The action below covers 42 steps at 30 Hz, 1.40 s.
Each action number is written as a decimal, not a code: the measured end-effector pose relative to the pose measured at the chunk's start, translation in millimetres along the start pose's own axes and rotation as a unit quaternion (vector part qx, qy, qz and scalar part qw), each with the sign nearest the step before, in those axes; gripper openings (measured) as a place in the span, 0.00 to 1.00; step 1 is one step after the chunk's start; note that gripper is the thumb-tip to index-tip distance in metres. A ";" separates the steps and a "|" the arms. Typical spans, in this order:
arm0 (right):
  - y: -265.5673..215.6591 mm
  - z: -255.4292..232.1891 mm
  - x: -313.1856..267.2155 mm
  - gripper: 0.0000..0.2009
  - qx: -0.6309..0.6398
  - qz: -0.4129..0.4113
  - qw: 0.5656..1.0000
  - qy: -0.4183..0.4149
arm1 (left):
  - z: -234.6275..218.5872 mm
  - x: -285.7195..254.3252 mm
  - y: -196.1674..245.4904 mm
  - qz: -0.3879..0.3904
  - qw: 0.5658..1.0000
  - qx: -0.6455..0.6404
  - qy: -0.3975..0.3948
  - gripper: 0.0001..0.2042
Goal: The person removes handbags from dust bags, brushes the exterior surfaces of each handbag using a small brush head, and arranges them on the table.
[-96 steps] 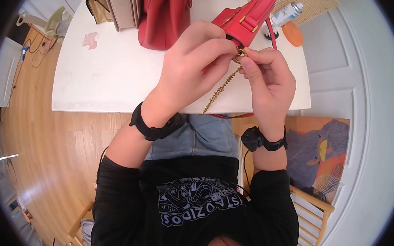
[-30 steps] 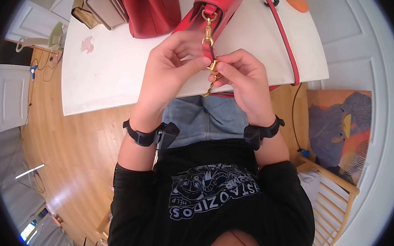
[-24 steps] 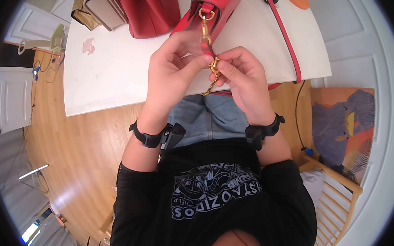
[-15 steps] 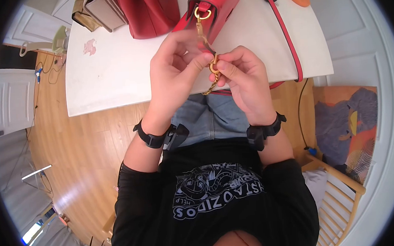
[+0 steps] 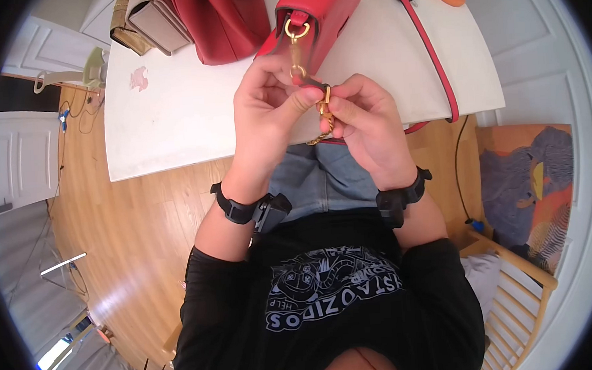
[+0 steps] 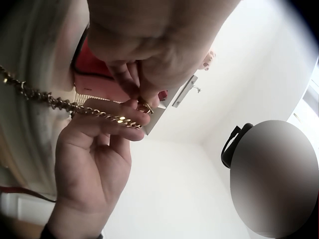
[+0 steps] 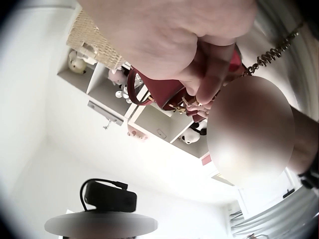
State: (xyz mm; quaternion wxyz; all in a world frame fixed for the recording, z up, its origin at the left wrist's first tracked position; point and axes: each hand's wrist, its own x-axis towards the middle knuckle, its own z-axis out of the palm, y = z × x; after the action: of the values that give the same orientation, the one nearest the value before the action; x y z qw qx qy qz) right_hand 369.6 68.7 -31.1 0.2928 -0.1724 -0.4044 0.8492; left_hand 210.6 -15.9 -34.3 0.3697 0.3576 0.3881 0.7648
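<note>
The left hand (image 5: 264,109) pinches a short red strap (image 5: 313,84), and the right hand (image 5: 371,117) pinches a gold clasp (image 5: 325,102) at its end. A gold chain (image 5: 320,139) hangs from the clasp. The red bag (image 5: 329,10) is on the bench (image 5: 178,134), just past the hands, near a darker bag (image 5: 229,26).

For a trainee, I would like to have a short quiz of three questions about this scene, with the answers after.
1. Choose: the chain at the right hand is A) silver, B) gold or C) black.
2. True or false: the left hand lies flat on the table.
3. Fill the gap: the handbag nearest to the left hand is ____ in colour.
Key: 1. B. 2. False; its thumb and fingers pinch a short red strap. 3. Red.
</note>
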 end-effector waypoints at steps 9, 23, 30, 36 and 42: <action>1.1 3.1 4.0 0.03 0.063 -0.009 0.998 0.026 | 25.6 9.2 -16.0 0.212 0.967 0.130 0.057 0.14; -5.4 -2.0 0.3 0.03 0.042 0.002 0.999 0.014 | -3.0 18.7 18.2 0.224 0.906 0.325 -0.157 0.11; -12.1 4.2 -1.7 0.03 0.004 -0.018 0.999 0.034 | 0.2 16.9 25.1 0.206 0.887 0.388 -0.140 0.13; -18.1 6.3 -4.7 0.03 -0.011 -0.028 0.999 0.028 | -1.8 19.7 23.0 0.218 0.909 0.333 -0.126 0.10; -19.9 3.1 -4.9 0.04 -0.023 -0.021 0.999 0.029 | -3.0 25.4 34.5 0.203 0.884 0.376 -0.188 0.12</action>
State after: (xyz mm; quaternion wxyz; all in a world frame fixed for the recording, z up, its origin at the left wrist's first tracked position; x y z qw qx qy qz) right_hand 378.8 73.7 -13.3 0.3182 -0.1949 -0.4186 0.8280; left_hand 186.2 -10.2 0.6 0.1102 0.6780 0.4883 0.5383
